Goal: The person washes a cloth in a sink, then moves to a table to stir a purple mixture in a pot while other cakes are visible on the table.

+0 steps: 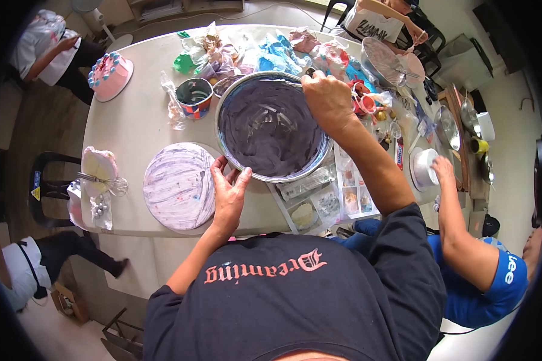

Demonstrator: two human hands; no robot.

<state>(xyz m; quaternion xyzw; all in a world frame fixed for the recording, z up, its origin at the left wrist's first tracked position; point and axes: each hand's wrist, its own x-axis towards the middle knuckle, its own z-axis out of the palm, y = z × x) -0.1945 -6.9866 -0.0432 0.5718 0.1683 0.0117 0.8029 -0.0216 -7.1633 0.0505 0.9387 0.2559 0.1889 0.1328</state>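
Note:
A large metal mixing bowl (271, 128) is smeared inside with dark purple-grey cream. My right hand (327, 97) is closed at the bowl's upper right rim, with a small dark tip showing just above the fist; whether it grips the rim or a tool I cannot tell. My left hand (230, 185) has its thumb and fingers spread at the bowl's lower left edge, touching or nearly touching it. Left of that hand lies a round board (179, 186) streaked with pale purple. Behind it stands a tub (194, 98) with dark cream inside.
Crumpled piping bags (271, 54) lie along the table's far side. A pink cake (110, 76) stands far left, a whisk (104, 180) nearer. Picture sheets (354, 189) lie right of the bowl. At right a co-worker's hand (443, 169) touches a small white cake (425, 167).

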